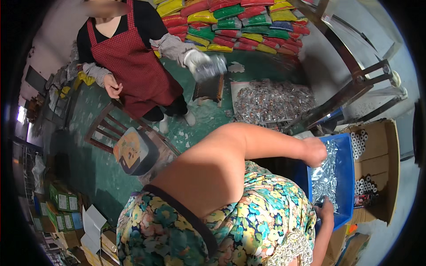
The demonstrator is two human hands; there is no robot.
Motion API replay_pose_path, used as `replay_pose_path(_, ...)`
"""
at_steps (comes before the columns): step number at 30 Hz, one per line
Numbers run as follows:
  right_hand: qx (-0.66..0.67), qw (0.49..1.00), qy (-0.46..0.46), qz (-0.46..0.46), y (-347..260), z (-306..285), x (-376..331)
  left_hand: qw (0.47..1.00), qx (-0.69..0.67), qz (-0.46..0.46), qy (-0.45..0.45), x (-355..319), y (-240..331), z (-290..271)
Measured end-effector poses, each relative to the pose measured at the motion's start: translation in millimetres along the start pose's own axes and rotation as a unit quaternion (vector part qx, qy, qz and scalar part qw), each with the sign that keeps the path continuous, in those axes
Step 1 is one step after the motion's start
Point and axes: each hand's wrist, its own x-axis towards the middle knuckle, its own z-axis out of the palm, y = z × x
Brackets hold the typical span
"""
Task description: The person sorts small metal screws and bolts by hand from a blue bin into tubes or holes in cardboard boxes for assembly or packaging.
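Observation:
A blue plastic bin (346,177) at the right holds a heap of small shiny metal pieces (326,179) that look like bolts or screws. My left hand (315,151) is curled into a fist at the bin's far left rim, and whatever it may hold is hidden. Lower down, my right hand (326,210) reaches over the near part of the heap with bent fingers close to the metal pieces. Its fingertips are dark and partly hidden, so a held piece cannot be made out.
Right of the bin stands an open cardboard box (377,168) with white cylindrical pieces. A metal frame (341,95) slants above. Bagged parts (273,99) lie on the floor. Across from me a person in a red apron (133,62) holds a clear bag beside a wooden chair (104,126).

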Motion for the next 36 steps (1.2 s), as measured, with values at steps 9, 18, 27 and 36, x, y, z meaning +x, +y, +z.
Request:
replay_pose_path(9,-0.063,0.998,-0.01,-0.01,44,35,32,1.0,0.003,-0.004,0.012,-11,9,-6)
replay_pose_path(18,-0.15,0.988,-0.023,0.004,45,45,12,0.999,0.015,-0.004,-0.049,11,6,6)
replay_pose_path(27,0.004,0.996,0.083,-0.044,15,29,38,0.997,0.003,0.08,0.024,1,-20,-4)
replay_pose_path(36,0.595,0.792,0.063,0.123,-19,-27,62,0.99,-0.041,0.129,0.045,4,-12,0)
